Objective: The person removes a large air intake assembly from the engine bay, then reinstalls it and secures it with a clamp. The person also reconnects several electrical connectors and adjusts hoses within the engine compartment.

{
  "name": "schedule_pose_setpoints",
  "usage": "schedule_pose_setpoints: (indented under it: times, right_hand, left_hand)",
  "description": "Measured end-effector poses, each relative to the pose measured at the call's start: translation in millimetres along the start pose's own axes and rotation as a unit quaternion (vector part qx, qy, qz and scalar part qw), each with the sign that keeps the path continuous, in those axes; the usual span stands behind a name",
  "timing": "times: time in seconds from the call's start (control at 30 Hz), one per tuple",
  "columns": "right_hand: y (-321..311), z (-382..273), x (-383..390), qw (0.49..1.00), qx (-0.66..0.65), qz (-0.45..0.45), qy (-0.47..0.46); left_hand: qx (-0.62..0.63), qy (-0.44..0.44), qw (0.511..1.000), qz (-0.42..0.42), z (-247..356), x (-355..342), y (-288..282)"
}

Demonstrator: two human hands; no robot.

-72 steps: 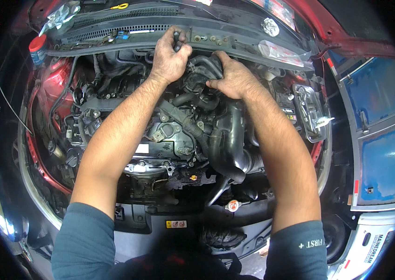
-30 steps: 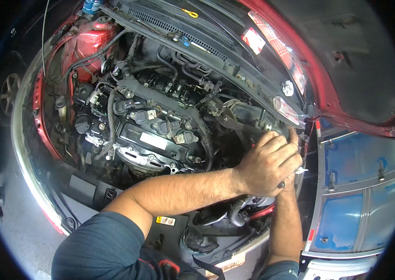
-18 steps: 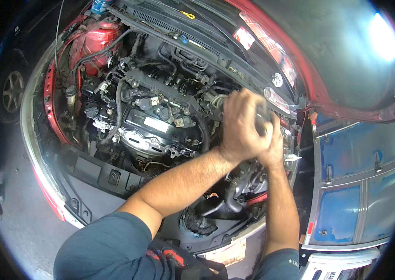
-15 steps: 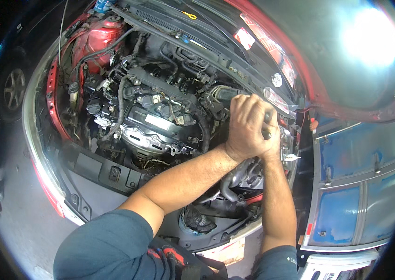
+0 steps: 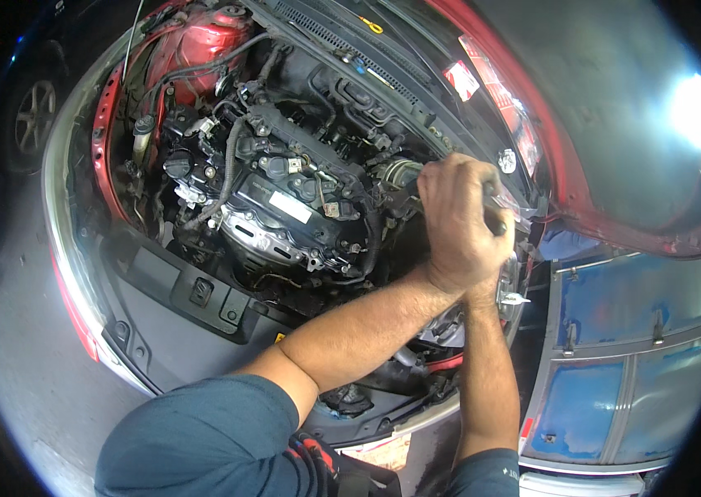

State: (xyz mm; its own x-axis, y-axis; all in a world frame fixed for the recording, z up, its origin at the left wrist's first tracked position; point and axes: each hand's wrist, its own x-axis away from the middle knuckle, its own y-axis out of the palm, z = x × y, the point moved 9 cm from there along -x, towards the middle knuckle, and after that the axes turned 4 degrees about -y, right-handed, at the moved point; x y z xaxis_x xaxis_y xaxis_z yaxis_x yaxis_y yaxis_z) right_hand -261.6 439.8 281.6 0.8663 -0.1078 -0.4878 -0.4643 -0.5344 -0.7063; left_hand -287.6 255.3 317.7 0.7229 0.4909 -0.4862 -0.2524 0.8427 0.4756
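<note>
**Black rod (image 5: 498,226) in your left hand (image 5: 460,214), right of the engine (image 5: 261,197)**

Your left fingers curl round the rod; your right hand (image 5: 493,273) sits mostly hidden behind, its grip impossible to tell. Your left forearm (image 5: 375,327) blocks the view just right of the engine's near edge. Beyond the engine lie a yellow loop (image 5: 371,25), a red-and-white packet (image 5: 461,80) and crumpled foil (image 5: 507,160); well right of it stand blue panels (image 5: 586,398).

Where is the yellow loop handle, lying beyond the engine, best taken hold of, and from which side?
Probably by its looped end, from the person's right: the yellow handle lies with this end toward the right, and nothing seems to cover it.
</note>
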Motion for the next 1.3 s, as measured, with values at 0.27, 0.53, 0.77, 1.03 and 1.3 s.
schedule_pose_setpoints:
  times: [0.27, 0.53, 0.77, 1.03, 1.3]
  right_hand:
    - [-4.9, 12.6, 6.0, 0.999, -0.030, 0.013, 0.029]
    - [-14.2, 8.6, 17.6, 0.999, -0.024, 0.011, 0.043]
    - [-20.8, 15.1, 27.8, 0.998, -0.025, 0.020, 0.052]
    - [-5.6, 59.7, -3.8, 0.994, -0.083, 0.020, 0.066]
    - [68.2, 52.0, -7.9, 0.640, -0.735, -0.080, 0.211]
  left_hand:
    - [0.019, 0.047, 0.996, -0.075, 21.0, -7.3, 17.8]
    - [0.022, 0.062, 0.989, -0.133, 30.0, 2.9, 18.9]
    - [0.051, 0.054, 0.996, -0.056, 16.3, 18.0, 14.1]
    - [0.053, 0.038, 0.998, -0.011, -8.4, 13.3, 10.7]
    - [0.001, 0.047, 0.999, 0.027, -18.6, 32.1, 17.4]
